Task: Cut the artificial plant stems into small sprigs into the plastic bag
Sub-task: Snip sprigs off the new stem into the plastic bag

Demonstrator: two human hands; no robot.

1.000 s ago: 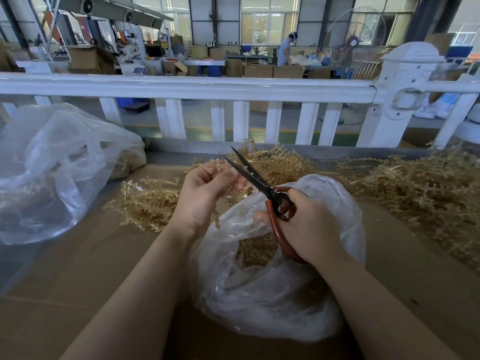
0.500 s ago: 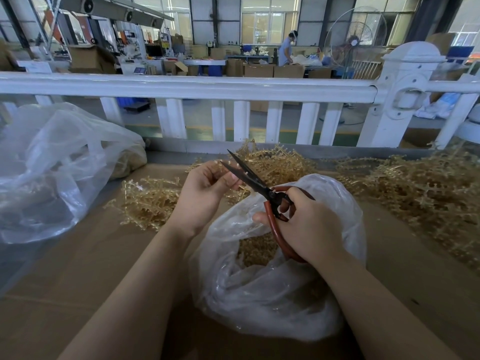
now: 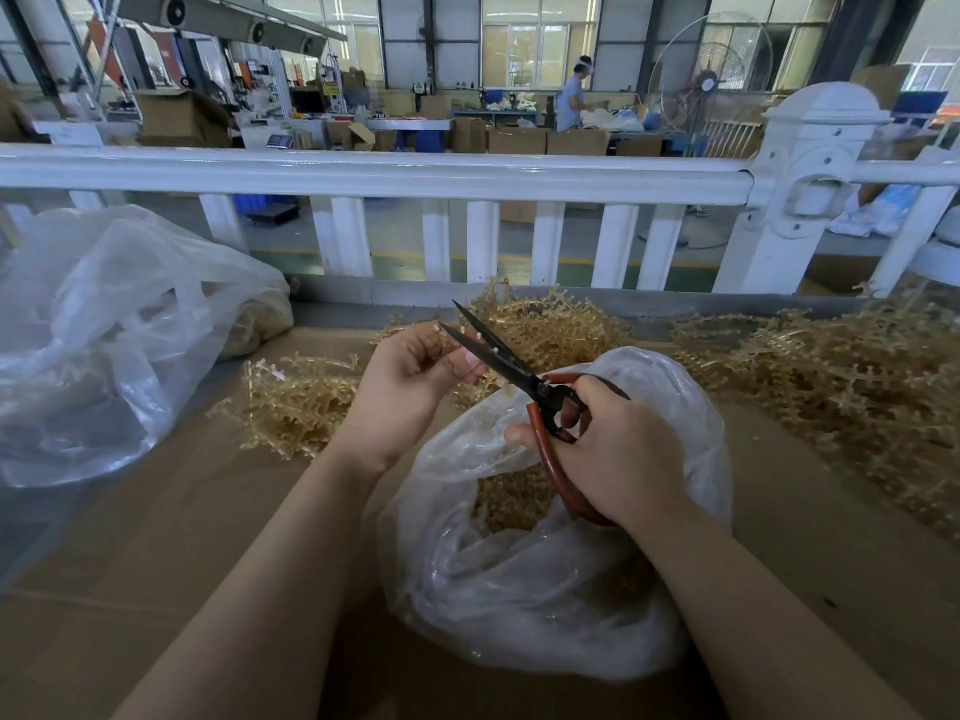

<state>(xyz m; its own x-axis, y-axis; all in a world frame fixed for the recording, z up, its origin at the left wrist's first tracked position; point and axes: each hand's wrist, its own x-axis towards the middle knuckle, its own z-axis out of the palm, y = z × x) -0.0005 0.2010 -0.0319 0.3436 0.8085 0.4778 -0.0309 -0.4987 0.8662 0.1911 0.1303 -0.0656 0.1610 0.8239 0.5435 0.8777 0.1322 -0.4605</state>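
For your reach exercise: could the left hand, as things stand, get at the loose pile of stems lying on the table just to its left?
Probably yes. The pile of stems lies uncovered beside the left hand, with nothing between them. But that hand already pinches a stem at the scissors, so it must let go first.

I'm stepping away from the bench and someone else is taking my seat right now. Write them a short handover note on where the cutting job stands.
Left hand: pinches a small stem piece at the scissor blades, above the bag's mouth.
Right hand: grips the red-handled scissors, blades open.
Plastic bag: open on the cardboard in front of you, beneath both hands.
Done: a heap of cut sprigs lies inside the bag.
Left: uncut stems to the left of the hands, more behind them, and a big pile on the right. Finish the piece in hand, then work through these.
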